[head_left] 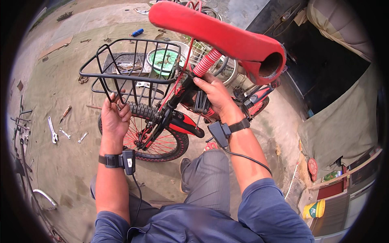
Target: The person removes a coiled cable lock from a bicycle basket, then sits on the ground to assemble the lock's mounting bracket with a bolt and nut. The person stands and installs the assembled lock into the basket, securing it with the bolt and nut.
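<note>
A bicycle with black and red parts stands before me, its front wheel (178, 141) knobbly with red spokes. At its front is a black wire basket (133, 76). My left hand (116, 115) is closed on the lower wires of this basket, fingertips curled round them. My right hand (216, 94) grips the bicycle's head tube (185, 86), thumb in front and the other fingers hidden behind. Above it rises a ribbed red tube (207, 62). A large red piece with a round hole in its end (219, 30) looms closest, covering part of the bicycle.
On the ground at left lie an adjustable wrench (53, 130), two small spanners and a screwdriver (65, 114). Behind the basket are a green basin (163, 60) and a blue bottle (137, 32). Metal bars line the left edge. A yellow bucket (314, 209) stands at lower right.
</note>
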Motion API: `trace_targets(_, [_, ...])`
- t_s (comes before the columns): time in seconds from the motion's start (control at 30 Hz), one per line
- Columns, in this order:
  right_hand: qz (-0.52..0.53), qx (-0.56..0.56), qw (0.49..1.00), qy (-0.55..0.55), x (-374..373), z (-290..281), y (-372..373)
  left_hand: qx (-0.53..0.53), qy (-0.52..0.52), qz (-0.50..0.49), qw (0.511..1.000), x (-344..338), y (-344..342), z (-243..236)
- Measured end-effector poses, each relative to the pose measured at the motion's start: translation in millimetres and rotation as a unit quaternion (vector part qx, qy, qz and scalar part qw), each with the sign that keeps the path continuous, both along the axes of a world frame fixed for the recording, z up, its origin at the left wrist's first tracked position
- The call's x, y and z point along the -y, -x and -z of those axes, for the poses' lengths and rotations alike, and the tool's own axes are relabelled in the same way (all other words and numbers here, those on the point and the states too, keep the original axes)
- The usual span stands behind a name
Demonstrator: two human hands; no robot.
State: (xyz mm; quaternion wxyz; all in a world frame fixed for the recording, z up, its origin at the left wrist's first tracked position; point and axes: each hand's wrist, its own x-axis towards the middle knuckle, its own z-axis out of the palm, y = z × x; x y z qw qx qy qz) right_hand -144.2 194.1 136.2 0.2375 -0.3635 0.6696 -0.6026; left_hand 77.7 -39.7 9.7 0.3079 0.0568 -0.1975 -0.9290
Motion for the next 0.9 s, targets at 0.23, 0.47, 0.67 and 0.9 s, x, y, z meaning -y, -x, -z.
trace_targets(0.23, [-0.001, 0.020, 1.000, -0.010, -3, 6, 3, 0.158, 0.000, -0.061, 0.985, 3, -14, 16])
trace_targets(0.47, [-0.006, 0.031, 0.999, 0.001, -4, 9, 6, 0.316, -0.013, -0.176, 0.932, 16, -32, 59])
trace_targets(0.67, [-0.017, 0.013, 1.000, 0.009, -5, 12, 6, 0.382, 0.008, -0.161, 0.910, 32, -58, 99])
trace_targets(0.9, [-0.020, 0.024, 0.999, 0.014, -4, 13, 8, 0.386, 0.030, -0.143, 0.911, 20, -83, 96])
